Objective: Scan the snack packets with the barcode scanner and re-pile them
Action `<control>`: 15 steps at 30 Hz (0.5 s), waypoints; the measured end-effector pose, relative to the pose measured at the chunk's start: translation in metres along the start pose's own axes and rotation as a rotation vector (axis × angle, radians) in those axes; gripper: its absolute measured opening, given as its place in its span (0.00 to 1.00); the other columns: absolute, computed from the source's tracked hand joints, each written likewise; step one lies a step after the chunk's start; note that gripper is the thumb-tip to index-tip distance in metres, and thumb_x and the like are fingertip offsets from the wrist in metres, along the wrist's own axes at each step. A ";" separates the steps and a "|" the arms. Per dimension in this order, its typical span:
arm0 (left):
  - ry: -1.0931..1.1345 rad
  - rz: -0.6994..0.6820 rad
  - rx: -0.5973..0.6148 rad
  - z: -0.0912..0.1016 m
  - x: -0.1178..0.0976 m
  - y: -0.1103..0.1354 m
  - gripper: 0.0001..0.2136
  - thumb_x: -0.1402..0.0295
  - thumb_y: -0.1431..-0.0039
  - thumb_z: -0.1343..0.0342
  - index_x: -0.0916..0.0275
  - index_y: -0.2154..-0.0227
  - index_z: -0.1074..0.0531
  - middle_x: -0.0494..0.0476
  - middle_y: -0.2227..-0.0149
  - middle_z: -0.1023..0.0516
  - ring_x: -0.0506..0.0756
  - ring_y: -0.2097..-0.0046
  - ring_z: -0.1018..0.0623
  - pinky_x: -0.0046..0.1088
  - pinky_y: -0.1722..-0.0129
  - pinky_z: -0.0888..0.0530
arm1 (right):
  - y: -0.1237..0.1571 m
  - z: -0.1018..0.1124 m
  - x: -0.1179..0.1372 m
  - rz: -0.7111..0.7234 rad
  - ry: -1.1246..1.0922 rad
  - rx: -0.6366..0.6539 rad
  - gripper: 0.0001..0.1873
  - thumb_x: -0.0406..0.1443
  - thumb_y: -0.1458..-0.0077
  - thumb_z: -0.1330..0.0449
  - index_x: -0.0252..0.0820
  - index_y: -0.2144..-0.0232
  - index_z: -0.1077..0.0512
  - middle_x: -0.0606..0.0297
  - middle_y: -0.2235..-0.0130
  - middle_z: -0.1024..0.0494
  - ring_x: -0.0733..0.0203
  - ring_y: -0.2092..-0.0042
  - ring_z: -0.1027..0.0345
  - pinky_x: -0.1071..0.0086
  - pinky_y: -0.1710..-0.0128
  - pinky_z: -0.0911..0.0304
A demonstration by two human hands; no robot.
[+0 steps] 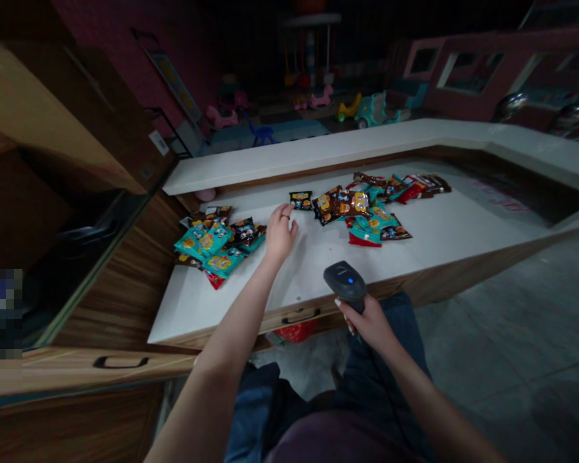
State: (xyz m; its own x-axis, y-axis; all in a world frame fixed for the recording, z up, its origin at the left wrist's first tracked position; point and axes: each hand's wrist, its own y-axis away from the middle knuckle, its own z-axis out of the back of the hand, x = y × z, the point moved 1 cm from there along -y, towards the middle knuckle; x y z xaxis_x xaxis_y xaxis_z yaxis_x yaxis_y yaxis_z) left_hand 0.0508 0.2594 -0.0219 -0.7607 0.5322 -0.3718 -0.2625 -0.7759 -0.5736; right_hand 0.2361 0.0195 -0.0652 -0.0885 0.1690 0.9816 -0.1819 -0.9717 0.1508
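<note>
My left hand (pixel 280 235) rests open on the white counter top (pixel 318 276), with nothing in it. It lies just right of a heap of teal and brown snack packets (pixel 212 244) and just left of a second heap (pixel 352 209). A single dark packet (pixel 301 200) lies a little above my fingers. My right hand (pixel 367 325) is shut on a black handheld barcode scanner (pixel 345 281), which shows a small blue light. That hand is over the counter's front edge, and the scanner's head points up and away from me.
A raised white ledge (pixel 318 154) runs along the counter's far side. Wood-grain drawers with black handles (pixel 300 316) sit below the front edge. A wooden cabinet (pixel 53 122) stands at left. Children's ride-on toys (pixel 374 110) stand on the floor beyond the ledge.
</note>
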 end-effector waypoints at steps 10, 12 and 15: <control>-0.211 0.159 0.367 -0.085 0.021 -0.081 0.31 0.74 0.37 0.46 0.65 0.30 0.38 0.69 0.26 0.40 0.67 0.26 0.41 0.48 0.28 0.42 | 0.003 0.014 0.002 -0.050 0.040 -0.041 0.16 0.50 0.52 0.36 0.46 0.72 0.32 0.71 0.85 0.32 0.61 0.84 0.37 0.69 0.82 0.42; -0.186 0.173 0.370 -0.085 0.022 -0.080 0.28 0.77 0.36 0.49 0.63 0.32 0.33 0.68 0.29 0.35 0.64 0.28 0.38 0.45 0.29 0.39 | 0.004 0.016 0.003 -0.051 0.049 -0.058 0.16 0.50 0.53 0.36 0.46 0.73 0.32 0.70 0.85 0.32 0.60 0.83 0.36 0.69 0.82 0.41; -0.103 0.197 0.293 -0.076 0.020 -0.064 0.25 0.77 0.35 0.51 0.63 0.36 0.29 0.68 0.32 0.30 0.63 0.31 0.32 0.44 0.32 0.35 | 0.006 0.017 0.006 -0.057 0.055 -0.054 0.16 0.50 0.53 0.36 0.46 0.74 0.32 0.69 0.85 0.32 0.60 0.84 0.36 0.69 0.82 0.41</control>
State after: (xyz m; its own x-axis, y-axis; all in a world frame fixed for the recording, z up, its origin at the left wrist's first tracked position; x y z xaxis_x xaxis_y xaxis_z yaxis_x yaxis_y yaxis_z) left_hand 0.0977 0.3458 -0.0481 -0.8655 0.3378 -0.3698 -0.2528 -0.9320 -0.2598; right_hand 0.2508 0.0122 -0.0567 -0.1295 0.2336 0.9637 -0.2408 -0.9502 0.1980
